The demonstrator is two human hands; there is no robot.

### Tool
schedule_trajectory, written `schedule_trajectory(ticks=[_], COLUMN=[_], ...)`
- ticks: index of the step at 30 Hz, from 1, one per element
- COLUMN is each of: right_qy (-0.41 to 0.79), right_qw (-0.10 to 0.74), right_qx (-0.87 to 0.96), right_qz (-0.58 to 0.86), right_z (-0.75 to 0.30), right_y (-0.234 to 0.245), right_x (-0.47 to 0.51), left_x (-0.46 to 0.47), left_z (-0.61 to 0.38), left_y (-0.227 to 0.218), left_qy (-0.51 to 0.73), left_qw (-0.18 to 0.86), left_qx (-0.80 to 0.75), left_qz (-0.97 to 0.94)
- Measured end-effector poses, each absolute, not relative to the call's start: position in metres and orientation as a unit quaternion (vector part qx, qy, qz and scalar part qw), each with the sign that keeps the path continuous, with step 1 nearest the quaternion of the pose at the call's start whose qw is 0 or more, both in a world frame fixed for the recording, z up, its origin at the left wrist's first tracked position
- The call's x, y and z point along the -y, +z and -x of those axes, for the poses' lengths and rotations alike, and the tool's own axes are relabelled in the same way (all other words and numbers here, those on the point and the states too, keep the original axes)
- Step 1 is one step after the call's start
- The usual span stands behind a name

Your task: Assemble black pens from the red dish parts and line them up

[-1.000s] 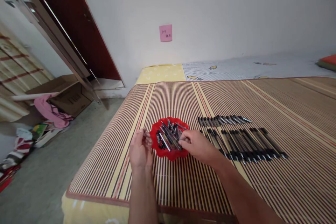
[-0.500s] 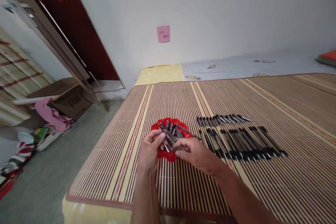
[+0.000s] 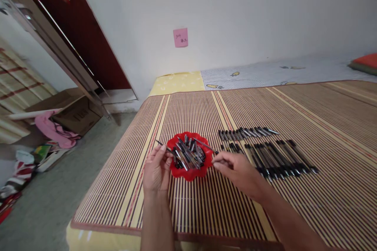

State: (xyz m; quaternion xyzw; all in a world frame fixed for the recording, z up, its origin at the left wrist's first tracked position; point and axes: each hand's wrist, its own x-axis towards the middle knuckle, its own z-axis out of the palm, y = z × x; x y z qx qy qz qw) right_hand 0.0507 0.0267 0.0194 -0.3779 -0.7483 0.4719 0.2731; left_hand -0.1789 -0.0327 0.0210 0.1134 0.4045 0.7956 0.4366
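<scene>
- Black and thin, a short pen rod [image 3: 162,146] sticks up and to the left out of the left hand [image 3: 156,166]. The thumb and fingertips are closed on its near end in a pinch, just left of the plate. A firm hold close to that end would, I judge, stop it swivelling.
- Red and scallop-edged, a plastic plate [image 3: 190,175] lies on the striped woven bamboo mat [image 3: 206,211] between the two hands. It holds a loose heap of black and silver pen parts [image 3: 188,153]. Working low over it seems wise, so that a slipped piece lands among the rest.
- A slim dark pen stem [image 3: 206,146] slants over the plate's right rim. The right hand [image 3: 237,168] grips its near end between closed thumb and forefinger, the other fingers curled. If the two held pieces fit together, lining them up on one axis before pressing looks the careful way. Whether they match, I cannot tell.
- Two rows of black pens lie side by side on the mat to the right of the plate: the far row [image 3: 246,133] and the near row [image 3: 273,157], the latter just beside the right hand. That forearm does best to stay clear of them.
</scene>
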Motion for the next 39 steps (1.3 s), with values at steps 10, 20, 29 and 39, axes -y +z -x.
schedule_trajectory(ticks=[10,20,29,39], right_qy=[0.35,0.374,0.53,0.601], right_qw=[0.336,0.316,0.364,0.325], right_qx=[0.73,0.737,0.623,0.618], right_qz=[0.481,0.467,0.445,0.39], right_z=[-0.067,-0.059,-0.057,-0.054], right_y=[-0.007,-0.019,-0.01,0.01], right_x=[-0.05,-0.05,-0.048,-0.039], left_x=[0.03,0.03,0.033,0.03], left_z=[0.178,0.176,0.168,0.162], left_y=[0.018,0.019,0.019,0.021], left_qy=[0.817,0.824,0.772,0.761], left_qw=[0.415,0.396,0.424,0.432], left_qx=[-0.393,-0.399,-0.44,-0.44], left_qz=[-0.077,-0.066,-0.176,-0.203])
